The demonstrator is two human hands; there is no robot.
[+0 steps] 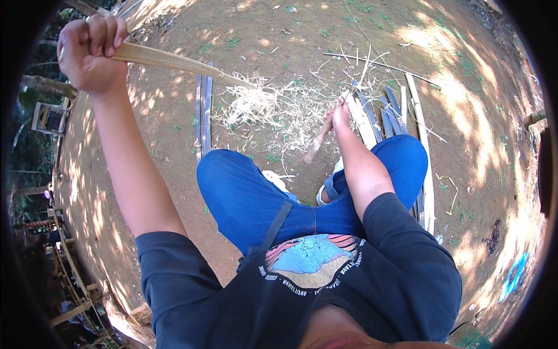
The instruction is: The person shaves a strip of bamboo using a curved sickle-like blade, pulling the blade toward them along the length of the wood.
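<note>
My left hand [93, 58] is raised at the far left, its fingers closed around one end of a long, pale wooden strip [174, 60], which looks like split bamboo. The strip slants down to the right, its other end over a heap of thin curled shavings [250, 109]. In front of my knees, my right hand [340, 119] is wrapped round a tool with a worn wooden handle [317, 144], probably a knife. The handle sticks out below the fist toward me; a short thin part shows above the fingers, too small to make out well.
Dark and pale split strips [395, 113] lie on the ground beyond my right knee, with a long pale one [419, 116] along the right side. Two dark strips [203, 110] lie left of the shavings. A thin stick [378, 63] crosses behind. A wooden fence-like frame [72, 270] stands far left.
</note>
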